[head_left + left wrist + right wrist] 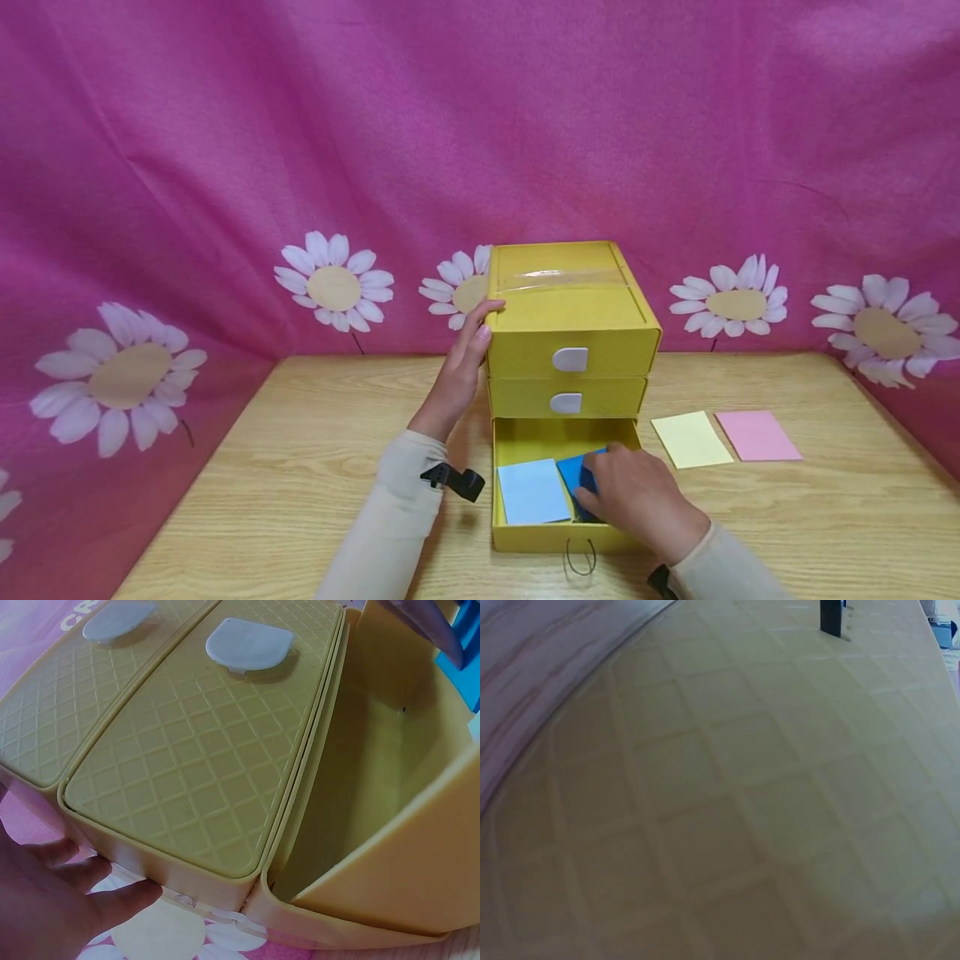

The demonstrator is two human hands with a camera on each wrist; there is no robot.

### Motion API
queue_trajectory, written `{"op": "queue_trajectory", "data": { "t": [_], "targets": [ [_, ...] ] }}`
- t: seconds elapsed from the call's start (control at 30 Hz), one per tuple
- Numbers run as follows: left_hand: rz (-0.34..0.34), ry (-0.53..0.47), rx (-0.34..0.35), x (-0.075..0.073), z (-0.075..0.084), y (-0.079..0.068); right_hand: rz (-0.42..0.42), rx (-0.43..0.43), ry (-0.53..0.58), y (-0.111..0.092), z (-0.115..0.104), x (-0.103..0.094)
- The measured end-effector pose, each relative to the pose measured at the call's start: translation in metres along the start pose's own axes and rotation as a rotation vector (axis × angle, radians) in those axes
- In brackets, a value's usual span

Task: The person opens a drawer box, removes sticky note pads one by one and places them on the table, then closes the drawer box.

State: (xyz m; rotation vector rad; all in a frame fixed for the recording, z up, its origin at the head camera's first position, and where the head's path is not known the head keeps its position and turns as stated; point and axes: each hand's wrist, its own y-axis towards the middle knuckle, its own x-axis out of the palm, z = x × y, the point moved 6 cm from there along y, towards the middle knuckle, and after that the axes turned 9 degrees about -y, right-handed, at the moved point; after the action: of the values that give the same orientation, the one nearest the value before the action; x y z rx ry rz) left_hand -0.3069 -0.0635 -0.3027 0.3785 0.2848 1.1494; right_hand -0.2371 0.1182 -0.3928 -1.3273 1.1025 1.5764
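A small yellow chest of drawers [568, 354] stands on the table, its bottom drawer [525, 539] pulled out. My left hand [459, 371] rests along the chest's left side with extended fingers, fingertips at the top edge. Inside the drawer, my right hand [637, 496] pinches a blue sticky-note pad [572, 472] between thumb and fingers, hiding much of it. Left of that pad lies a light blue sticky-note pad [534, 492]. The drawer's waffle-patterned front [727, 787] fills the right wrist view, where the right hand does not show.
A pale yellow sticky-note pad [692, 439] and a pink one [757, 435] lie on the table [825, 517] right of the chest. White tabs [570, 359] mark the upper drawers. A dark cord loop [581, 560] hangs from the bottom drawer. Behind hangs a pink flowered cloth [465, 125].
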Motion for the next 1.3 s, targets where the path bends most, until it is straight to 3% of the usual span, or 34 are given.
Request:
{"op": "queue_trajectory", "data": {
  "t": [0.43,0.83,1.3],
  "targets": [
    [0.001,-0.003,-0.01,-0.0007,-0.0018,0.0,-0.04,-0.016,-0.022,0.0017,-0.001,0.0029],
    [-0.003,-0.004,-0.007,-0.0004,-0.0009,0.0001,-0.15,0.004,-0.032,0.0049,-0.0014,0.0066],
    [0.003,-0.001,-0.009,-0.0003,-0.0015,0.0002,-0.119,0.016,-0.046,0.006,-0.0026,0.0063]
  ]
}}
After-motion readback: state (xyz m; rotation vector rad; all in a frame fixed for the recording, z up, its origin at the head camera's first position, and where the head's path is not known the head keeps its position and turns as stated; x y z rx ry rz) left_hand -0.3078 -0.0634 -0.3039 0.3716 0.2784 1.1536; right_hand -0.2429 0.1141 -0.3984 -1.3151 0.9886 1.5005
